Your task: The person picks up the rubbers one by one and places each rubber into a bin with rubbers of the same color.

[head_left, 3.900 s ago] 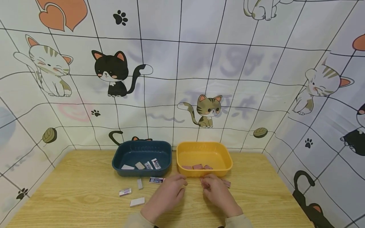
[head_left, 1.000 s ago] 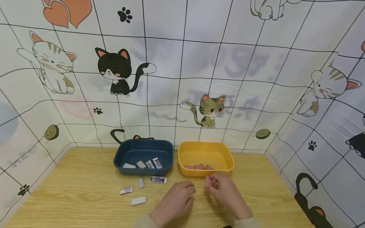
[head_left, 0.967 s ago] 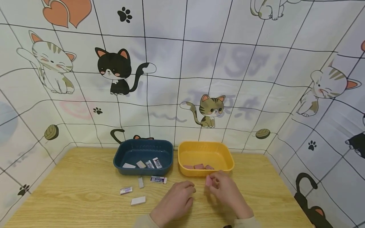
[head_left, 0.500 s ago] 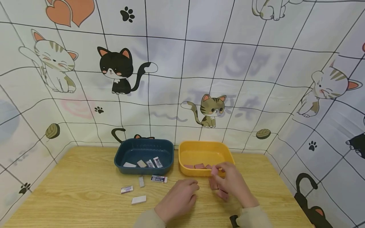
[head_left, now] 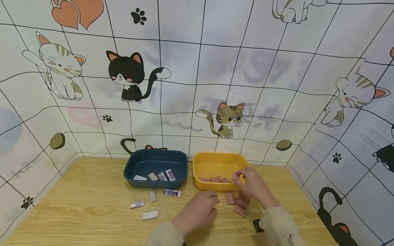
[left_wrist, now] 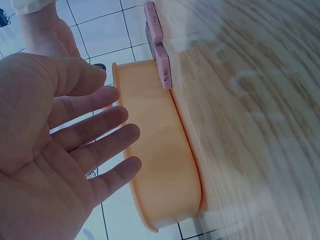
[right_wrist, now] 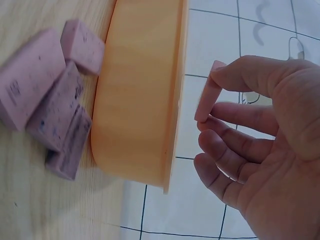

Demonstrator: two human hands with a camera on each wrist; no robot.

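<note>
Grid-lined sheeting (head_left: 184, 112) printed with cartoon cats (head_left: 125, 75) surrounds a wood-grain table (head_left: 101, 225) in the head view. A dark blue tray (head_left: 155, 185) and a yellow tray (head_left: 212, 186) sit side by side near its far edge. Four white blocks (head_left: 153, 176) lie in the blue one, two of them with printed labels, and four loose white blocks (head_left: 149, 215) are scattered on the wood in front of it. Three pink blocks (head_left: 215, 179) rest along the near side of the yellow tray, and four loose pink blocks (head_left: 240, 210) lie close together just before it. The right hand (head_left: 253, 184) pinches a pink block (head_left: 235, 176) at that tray's near right corner. The left hand (head_left: 197, 212) is over the table, back upward, nearest to the yellow tray and the loose pink pieces.

From the left wrist, the left hand's fingers (left_wrist: 97, 152) appear spread apart and slightly bent, palm to the camera, with the yellow tray beyond the fingertips.

From the right wrist, thumb and forefinger clamp the pink block above the rim, apart from the tray, the other fingers loosely bent. On the wood, the speckled loose pink pieces partly overlap from this angle.
</note>
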